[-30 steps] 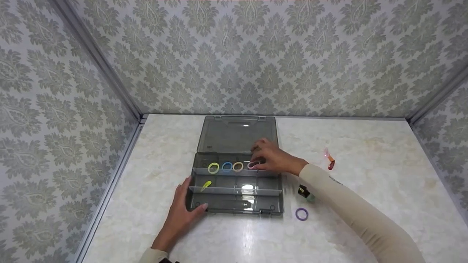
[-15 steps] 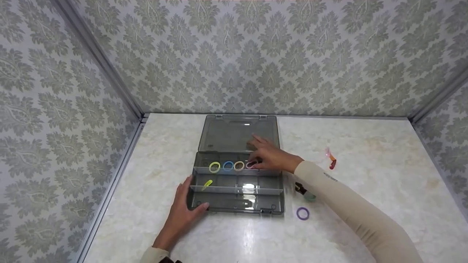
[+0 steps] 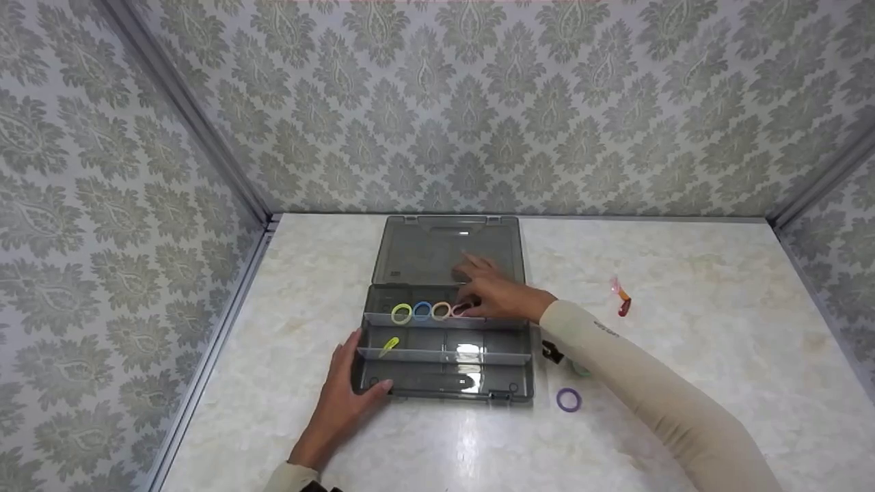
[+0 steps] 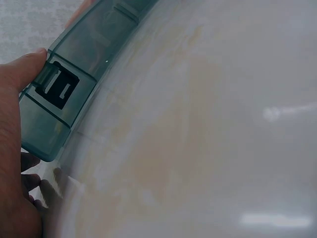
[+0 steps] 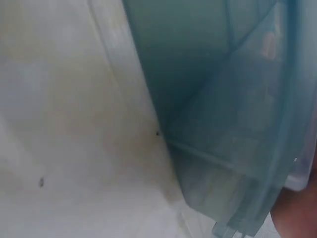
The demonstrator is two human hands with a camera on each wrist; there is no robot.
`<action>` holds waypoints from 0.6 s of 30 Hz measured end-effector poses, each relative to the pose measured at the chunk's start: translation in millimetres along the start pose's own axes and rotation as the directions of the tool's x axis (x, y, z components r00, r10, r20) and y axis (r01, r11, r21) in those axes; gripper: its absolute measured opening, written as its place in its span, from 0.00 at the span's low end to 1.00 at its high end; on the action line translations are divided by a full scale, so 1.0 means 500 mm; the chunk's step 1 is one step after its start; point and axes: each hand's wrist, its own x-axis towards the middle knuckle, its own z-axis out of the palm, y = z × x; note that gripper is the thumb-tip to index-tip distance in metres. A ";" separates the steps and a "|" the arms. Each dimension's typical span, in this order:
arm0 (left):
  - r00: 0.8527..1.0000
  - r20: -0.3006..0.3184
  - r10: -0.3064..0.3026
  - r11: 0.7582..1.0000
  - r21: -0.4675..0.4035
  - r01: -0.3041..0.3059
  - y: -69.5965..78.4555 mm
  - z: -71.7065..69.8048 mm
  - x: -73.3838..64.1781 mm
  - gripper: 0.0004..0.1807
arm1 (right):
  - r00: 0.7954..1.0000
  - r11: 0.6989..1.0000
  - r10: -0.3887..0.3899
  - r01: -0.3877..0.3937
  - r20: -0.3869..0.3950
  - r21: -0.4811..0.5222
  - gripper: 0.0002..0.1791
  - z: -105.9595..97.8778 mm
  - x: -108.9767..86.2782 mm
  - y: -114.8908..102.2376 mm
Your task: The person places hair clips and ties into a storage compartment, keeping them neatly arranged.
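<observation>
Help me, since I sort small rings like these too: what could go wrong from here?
The right hand, pinching the pink ring, might knock the peach ring close beside it. The right sleeve partly hides the green item and might brush it if lowered. If the left hand eases off the corner of the open box, the box could shift.

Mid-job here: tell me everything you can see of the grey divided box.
The grey divided box looks like smoky, see-through plastic. It sits on the table, its lid folded back on the far side. Two lengthwise dividers make three long rows. Coloured rings are along the back divider; a yellow clip is in the middle row. The left hand grips the box's near left corner. The right hand is over the back row; whether it touches the box I cannot tell.
</observation>
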 end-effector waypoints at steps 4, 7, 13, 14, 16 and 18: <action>1.000 -0.007 0.017 1.000 -0.003 -0.018 -0.002 -0.001 0.000 0.60 | 1.000 1.000 0.003 -0.003 0.003 -0.006 0.12 0.001 0.005 -0.004; 1.000 -0.008 0.023 1.000 -0.004 -0.023 -0.002 -0.001 0.001 0.60 | 1.000 1.000 0.000 0.000 -0.004 -0.001 0.12 0.002 0.009 -0.005; 1.000 -0.002 0.012 1.000 -0.010 -0.012 -0.001 0.000 0.003 0.60 | 1.000 1.000 -0.003 0.003 -0.015 0.017 0.12 0.004 0.015 -0.006; 1.000 -0.002 0.010 1.000 -0.009 -0.010 -0.001 0.000 0.002 0.60 | 1.000 1.000 0.000 0.000 -0.013 0.017 0.13 0.005 0.016 -0.006; 1.000 -0.001 0.003 1.000 -0.008 -0.003 -0.001 0.001 0.001 0.60 | 1.000 1.000 0.006 -0.006 -0.005 0.013 0.13 0.005 0.016 -0.006; 1.000 0.002 -0.003 1.000 -0.005 0.003 0.000 0.001 0.001 0.60 | 1.000 1.000 0.013 -0.013 0.009 0.011 0.14 0.005 0.014 -0.006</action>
